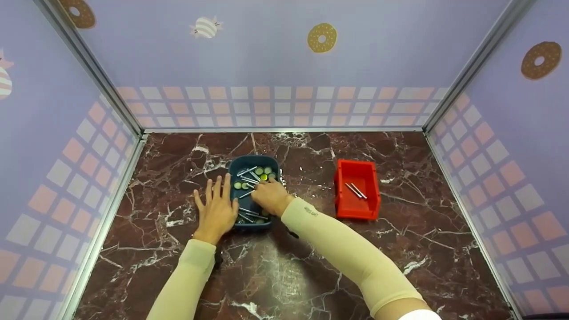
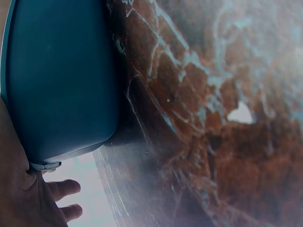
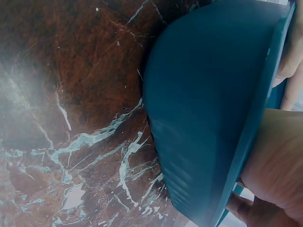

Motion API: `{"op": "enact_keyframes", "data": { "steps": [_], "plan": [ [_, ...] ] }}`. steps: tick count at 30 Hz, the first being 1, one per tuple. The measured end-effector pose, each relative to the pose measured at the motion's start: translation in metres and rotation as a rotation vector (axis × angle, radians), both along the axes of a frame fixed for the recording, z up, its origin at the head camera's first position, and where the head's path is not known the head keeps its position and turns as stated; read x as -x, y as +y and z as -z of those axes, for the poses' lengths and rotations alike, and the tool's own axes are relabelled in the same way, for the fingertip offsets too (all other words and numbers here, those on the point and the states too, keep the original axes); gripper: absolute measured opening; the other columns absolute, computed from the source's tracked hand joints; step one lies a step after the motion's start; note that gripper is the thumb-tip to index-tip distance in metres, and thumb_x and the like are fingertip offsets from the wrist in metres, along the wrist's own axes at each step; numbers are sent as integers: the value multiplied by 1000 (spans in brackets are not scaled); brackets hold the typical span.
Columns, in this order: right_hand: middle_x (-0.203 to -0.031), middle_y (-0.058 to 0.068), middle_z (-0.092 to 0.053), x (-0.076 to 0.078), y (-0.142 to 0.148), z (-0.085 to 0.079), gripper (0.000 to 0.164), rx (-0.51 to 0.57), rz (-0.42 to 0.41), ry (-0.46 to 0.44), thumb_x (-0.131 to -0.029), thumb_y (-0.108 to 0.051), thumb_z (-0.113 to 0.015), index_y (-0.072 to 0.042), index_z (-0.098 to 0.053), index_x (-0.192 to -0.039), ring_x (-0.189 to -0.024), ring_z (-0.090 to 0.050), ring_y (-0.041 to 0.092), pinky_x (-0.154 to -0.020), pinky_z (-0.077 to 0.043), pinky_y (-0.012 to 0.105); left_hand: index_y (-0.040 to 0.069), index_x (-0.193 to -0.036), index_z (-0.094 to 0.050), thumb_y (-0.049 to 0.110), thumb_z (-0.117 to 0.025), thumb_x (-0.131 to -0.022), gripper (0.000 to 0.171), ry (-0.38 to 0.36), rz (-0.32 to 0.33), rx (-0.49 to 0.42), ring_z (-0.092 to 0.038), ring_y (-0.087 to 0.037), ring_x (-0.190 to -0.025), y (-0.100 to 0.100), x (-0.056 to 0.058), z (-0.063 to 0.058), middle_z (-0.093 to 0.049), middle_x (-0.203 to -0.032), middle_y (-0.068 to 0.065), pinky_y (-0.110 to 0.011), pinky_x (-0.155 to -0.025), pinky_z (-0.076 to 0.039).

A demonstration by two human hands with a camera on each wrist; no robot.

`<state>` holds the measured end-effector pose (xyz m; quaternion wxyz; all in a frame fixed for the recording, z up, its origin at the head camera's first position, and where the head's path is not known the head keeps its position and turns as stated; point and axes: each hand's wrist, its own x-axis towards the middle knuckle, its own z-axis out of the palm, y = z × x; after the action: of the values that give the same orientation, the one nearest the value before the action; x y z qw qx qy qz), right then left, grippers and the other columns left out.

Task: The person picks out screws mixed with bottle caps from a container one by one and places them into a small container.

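A dark teal plastic bin [image 1: 254, 160] holds several silver metal rods [image 1: 252, 214] and several round yellow-green disc-like pieces [image 1: 259, 170]. My left hand [image 1: 218, 212] lies along the bin's left rim, fingers spread and straight. From the right side my right hand [image 1: 272, 198] reaches over the rim into the bin, close to the rods and discs. Its fingertips are hidden there, so I cannot tell whether they hold a piece. In the right wrist view the right hand [image 3: 279, 165] bends over the rim of the teal bin [image 3: 203, 104]. The left wrist view shows the bin's outer wall [image 2: 61, 80].
A red open-front bin [image 1: 355, 169] stands to the right with two metal rods [image 1: 356, 190] inside. Both bins sit on a brown marbled tabletop [image 1: 422, 222]. Patterned panels [image 1: 275, 58] enclose the table at the back and both sides.
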<state>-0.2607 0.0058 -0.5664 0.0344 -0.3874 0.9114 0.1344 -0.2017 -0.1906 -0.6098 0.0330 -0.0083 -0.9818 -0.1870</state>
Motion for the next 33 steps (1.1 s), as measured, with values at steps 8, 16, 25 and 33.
{"op": "enact_keyframes", "data": {
  "steps": [8, 16, 25, 33],
  "plan": [
    [-130, 3, -87, 0, 1, 0, 32, 1, -21, 9, -94, -26, -96, -21, -89, -124, -119, -85, 23, -106, -68, 44, 14, -188, -20, 32, -55, -118, 80, 7, -1, 21, -20, -52, -181, 1, 0, 0, -30, -192, -23, -87, -139, -5],
    [-129, 6, -86, -1, 2, 0, 39, 27, -58, 18, -91, -29, -99, -18, -88, -127, -109, -87, 28, -97, -72, 44, 15, -188, -20, 33, -55, -119, 80, -2, -6, 12, -18, -51, -181, 1, -1, -1, -29, -193, -22, -87, -139, -2],
    [-116, 8, -89, -1, 7, -2, 17, 131, -85, 49, -102, -19, -87, -16, -88, -119, -103, -88, 25, -82, -74, 44, 14, -188, -22, 31, -57, -118, 80, 9, -5, 8, -20, -52, -181, 1, -1, -1, -30, -192, -24, -88, -138, -4],
    [-116, 9, -88, -4, 11, -10, 20, 177, -98, 108, -107, -17, -80, -14, -84, -126, -98, -86, 27, -78, -74, 45, 14, -188, -21, 32, -59, -118, 81, 0, -3, 13, -21, -52, -180, 2, -1, -3, -30, -192, -24, -89, -138, -4]
  ]
}}
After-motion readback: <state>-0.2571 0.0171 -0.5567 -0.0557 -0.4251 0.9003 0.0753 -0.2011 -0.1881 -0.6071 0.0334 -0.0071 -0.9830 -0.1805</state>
